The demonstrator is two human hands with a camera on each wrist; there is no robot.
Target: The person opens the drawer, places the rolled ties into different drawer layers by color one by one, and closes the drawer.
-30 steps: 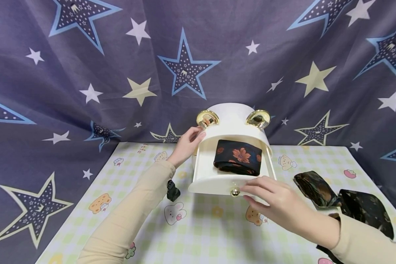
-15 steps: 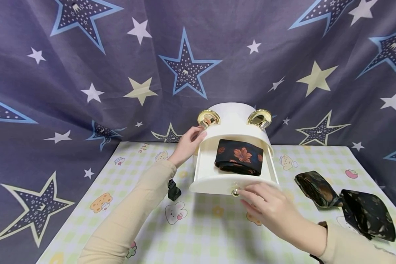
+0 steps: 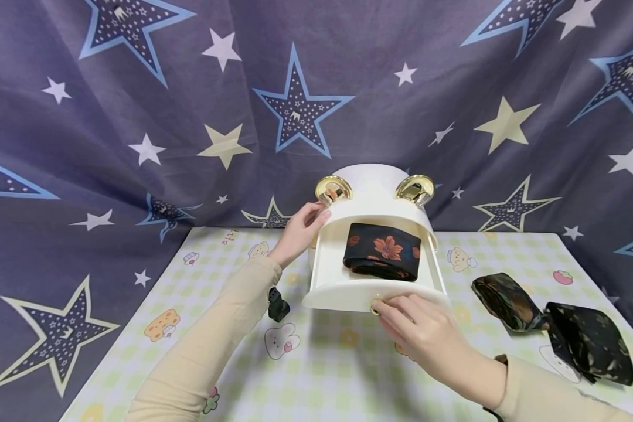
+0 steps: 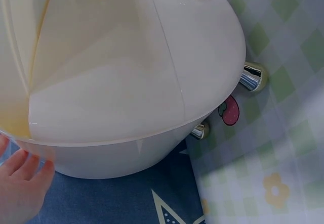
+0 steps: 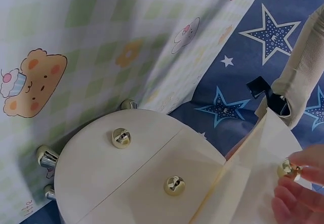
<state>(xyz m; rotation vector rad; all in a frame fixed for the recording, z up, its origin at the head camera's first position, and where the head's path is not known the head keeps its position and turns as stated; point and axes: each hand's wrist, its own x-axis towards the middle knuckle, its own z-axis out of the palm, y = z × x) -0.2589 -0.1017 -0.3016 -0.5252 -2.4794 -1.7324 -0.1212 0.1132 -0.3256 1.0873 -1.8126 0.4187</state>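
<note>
A white rounded cabinet (image 3: 371,186) with gold ears stands at the table's back. Its top drawer (image 3: 337,294) is pulled out and holds a folded dark fabric piece (image 3: 382,252) with orange flowers. My right hand (image 3: 427,331) pinches the drawer's gold knob (image 5: 287,170) between thumb and fingers, as the right wrist view shows. My left hand (image 3: 299,233) rests against the cabinet's left side below the ear, fingers fairly straight in the left wrist view. Two lower drawer fronts (image 5: 129,176) with gold knobs are flush with the cabinet.
Two dark patterned fabric bundles (image 3: 509,302) lie to the right on the checked tablecloth (image 3: 242,369). A small black object (image 3: 277,305) shows beside my left forearm. A star-print curtain (image 3: 190,117) hangs behind the table.
My right hand has moved slightly left onto the knob, and its fingers have closed around it. The left hand, drawer and folded fabric look unchanged.
</note>
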